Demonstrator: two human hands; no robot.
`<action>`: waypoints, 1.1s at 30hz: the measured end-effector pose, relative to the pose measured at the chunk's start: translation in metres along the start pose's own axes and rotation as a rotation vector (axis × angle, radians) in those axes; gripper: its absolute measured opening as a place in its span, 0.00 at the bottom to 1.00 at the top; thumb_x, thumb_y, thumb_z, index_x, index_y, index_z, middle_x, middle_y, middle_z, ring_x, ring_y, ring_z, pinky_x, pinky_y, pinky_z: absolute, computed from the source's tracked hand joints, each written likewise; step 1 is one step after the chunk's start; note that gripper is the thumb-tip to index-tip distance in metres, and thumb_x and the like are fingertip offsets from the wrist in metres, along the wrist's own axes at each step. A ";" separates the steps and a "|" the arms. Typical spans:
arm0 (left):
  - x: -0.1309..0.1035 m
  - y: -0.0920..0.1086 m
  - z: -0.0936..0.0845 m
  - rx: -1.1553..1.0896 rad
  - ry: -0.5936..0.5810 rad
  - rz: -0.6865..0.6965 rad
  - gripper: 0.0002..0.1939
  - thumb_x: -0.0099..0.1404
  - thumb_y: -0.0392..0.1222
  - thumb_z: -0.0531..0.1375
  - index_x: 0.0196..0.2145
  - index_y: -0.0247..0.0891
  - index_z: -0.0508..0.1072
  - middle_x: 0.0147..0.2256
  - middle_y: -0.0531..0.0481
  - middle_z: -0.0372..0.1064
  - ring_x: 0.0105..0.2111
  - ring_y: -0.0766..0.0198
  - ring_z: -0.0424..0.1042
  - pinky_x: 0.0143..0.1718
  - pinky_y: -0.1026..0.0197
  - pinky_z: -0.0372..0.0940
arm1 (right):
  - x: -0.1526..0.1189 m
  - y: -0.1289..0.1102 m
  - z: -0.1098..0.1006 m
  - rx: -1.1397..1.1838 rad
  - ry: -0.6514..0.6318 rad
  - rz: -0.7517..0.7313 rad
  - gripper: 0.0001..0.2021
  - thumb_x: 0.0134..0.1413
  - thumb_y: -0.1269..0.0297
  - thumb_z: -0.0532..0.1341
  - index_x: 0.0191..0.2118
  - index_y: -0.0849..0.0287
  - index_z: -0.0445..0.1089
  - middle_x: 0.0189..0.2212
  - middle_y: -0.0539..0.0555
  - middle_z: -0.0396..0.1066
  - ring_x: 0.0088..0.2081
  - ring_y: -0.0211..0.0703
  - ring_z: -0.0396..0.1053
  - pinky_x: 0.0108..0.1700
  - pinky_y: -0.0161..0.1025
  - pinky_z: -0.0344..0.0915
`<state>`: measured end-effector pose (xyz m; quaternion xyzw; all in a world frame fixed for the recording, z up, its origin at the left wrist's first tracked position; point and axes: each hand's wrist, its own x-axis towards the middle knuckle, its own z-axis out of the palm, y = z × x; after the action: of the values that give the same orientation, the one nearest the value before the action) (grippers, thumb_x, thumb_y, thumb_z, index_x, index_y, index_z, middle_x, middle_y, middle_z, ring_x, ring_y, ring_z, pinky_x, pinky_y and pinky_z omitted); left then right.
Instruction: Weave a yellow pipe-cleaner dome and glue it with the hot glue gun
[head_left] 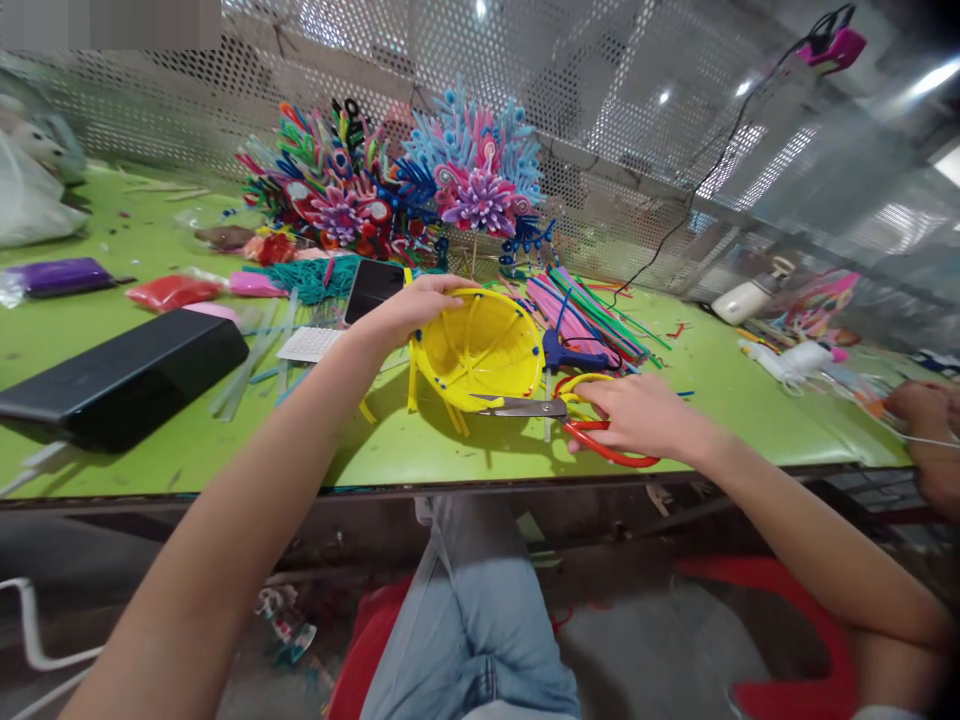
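My only camera sits on my head, facing forward and down. It looks from above my jeans (469, 620), which fill the lower middle of the frame. My left hand (429, 302) and right hand (637, 412) show close up near the centre, the green table (720, 390) crosses mid-frame, and the perforated screen (322, 60) stands farther off along the top.

Wearer's hands: 2, left hand (433, 300) and right hand (637, 415). Scissors (555, 408): 1 pair. Yellow bowl (487, 345): 1. Phone (373, 288): 1. Black box (124, 370): 1. Purple packet (64, 275): 1. Red packet (174, 292): 1. Flower arrangements (450, 150): 2. Large purple flowers (484, 203): 2. White bottle (741, 301): 1. Green table (750, 425): 1. Coloured sticks (568, 310): many, overlapping, no reliable count. Co-worker's hands (926, 408): blurred, number unclear.
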<state>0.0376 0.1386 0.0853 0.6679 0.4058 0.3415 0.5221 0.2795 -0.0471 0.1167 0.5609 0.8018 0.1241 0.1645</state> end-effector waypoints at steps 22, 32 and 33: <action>-0.002 0.002 0.002 -0.004 -0.003 0.018 0.22 0.58 0.33 0.59 0.50 0.38 0.78 0.48 0.45 0.77 0.46 0.56 0.74 0.51 0.55 0.68 | -0.006 -0.005 0.006 -0.167 -0.173 -0.065 0.23 0.64 0.46 0.54 0.41 0.62 0.74 0.26 0.61 0.78 0.29 0.51 0.76 0.27 0.38 0.50; 0.001 -0.001 0.001 0.002 -0.003 0.032 0.22 0.56 0.35 0.60 0.50 0.37 0.77 0.44 0.46 0.78 0.42 0.57 0.75 0.47 0.55 0.69 | -0.007 0.012 0.024 -0.044 -0.041 -0.062 0.21 0.63 0.46 0.56 0.38 0.61 0.73 0.24 0.59 0.76 0.27 0.49 0.74 0.27 0.37 0.50; 0.001 -0.001 0.001 0.010 -0.001 0.037 0.22 0.56 0.35 0.60 0.50 0.36 0.77 0.43 0.46 0.78 0.41 0.58 0.75 0.46 0.57 0.70 | -0.010 0.017 0.028 0.005 0.009 -0.036 0.20 0.63 0.48 0.55 0.39 0.61 0.72 0.24 0.58 0.77 0.27 0.48 0.74 0.27 0.37 0.51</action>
<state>0.0389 0.1393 0.0843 0.6781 0.3949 0.3487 0.5124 0.3088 -0.0500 0.0992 0.5461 0.8129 0.1218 0.1619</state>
